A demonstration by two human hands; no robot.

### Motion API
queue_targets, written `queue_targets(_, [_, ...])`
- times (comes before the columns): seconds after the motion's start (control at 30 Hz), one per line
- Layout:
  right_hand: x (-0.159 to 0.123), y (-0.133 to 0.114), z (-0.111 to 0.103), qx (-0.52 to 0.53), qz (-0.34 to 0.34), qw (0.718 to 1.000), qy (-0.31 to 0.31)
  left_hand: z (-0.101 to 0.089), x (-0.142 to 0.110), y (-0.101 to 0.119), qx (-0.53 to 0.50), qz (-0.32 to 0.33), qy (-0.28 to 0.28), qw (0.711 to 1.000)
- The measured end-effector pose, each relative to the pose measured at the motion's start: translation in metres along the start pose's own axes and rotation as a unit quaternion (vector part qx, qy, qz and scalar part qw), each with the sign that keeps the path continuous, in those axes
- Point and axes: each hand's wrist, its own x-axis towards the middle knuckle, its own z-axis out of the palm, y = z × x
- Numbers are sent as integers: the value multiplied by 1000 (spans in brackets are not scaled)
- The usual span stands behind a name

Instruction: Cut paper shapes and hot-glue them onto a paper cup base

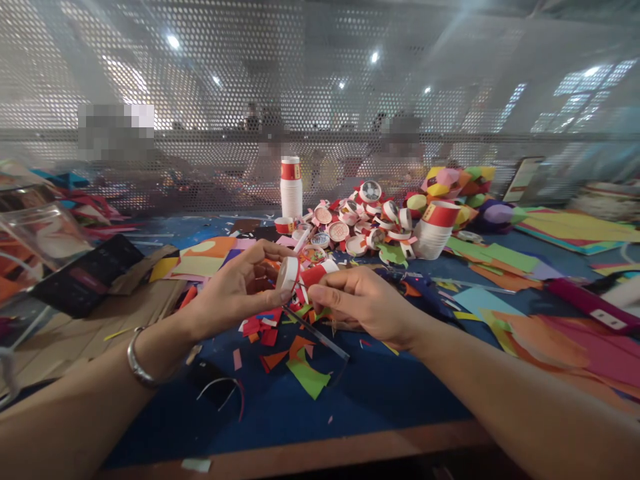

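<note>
My left hand (257, 277) curls around a white cut paper cup base (289, 275) with red edging, its thumb and fingers pressed to the rim. Just right of it, my right hand (353, 300) is closed in a pinch; what lies between its fingertips is too small to make out. A red and white paper cup (320, 270) shows between the two hands, partly covered by the right one. Below the hands, a thin clear strip (320, 335) lies slanted over red, orange and green paper scraps (307, 373).
Behind the hands is a heap of cut cup bases (339, 231). Stacked paper cups (291, 190) stand upright at the back; another stack (436, 230) tilts at right. Coloured paper sheets (575, 347) cover the right side; cardboard (100, 333) lies left. A perforated metal screen (325, 80) closes the back.
</note>
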Motion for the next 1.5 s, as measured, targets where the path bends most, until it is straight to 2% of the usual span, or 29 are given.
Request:
queue_targets(0.2, [-1, -1, 1, -15, -2, 1000, 3, 1, 0, 4, 7, 1, 9, 1000])
queue_targets(0.3, [-1, -2, 1, -18, 11, 1000, 11, 2, 2, 5, -14, -1, 39, 999])
queue_targets(0.43, [-1, -3, 0, -15, 21, 999, 36, 5, 4, 4, -111, -78, 59, 989])
queue_targets(0.57, [-2, -1, 1, -98, -61, 988, 103, 9, 2, 1, -187, -186, 32, 964])
queue_targets(0.63, [-2, 1, 2, -148, -92, 977, 126, 12, 0, 0, -198, -220, 18, 955])
queue_targets(0.8, [-2, 7, 4, -218, -140, 960, 106, 20, -3, 1, -179, -260, -26, 948])
queue_targets(0.93, [-2, 7, 3, -255, -164, 946, 116, 25, -4, 5, -130, -222, -49, 965])
queue_targets(1.07, [-1, 7, 3, -260, -159, 945, 123, 28, -4, 6, -9, -154, -67, 986])
queue_targets(1.23, [4, 9, 5, -195, -116, 967, 117, 28, -2, 3, 141, -88, -19, 986])
queue_targets(1.37, [5, 7, 5, -131, -104, 980, 104, 25, -3, 0, 157, -75, -15, 985])
queue_targets(1.5, [4, 4, 4, -77, -65, 991, 90, 21, -2, -2, 151, -73, -35, 985])
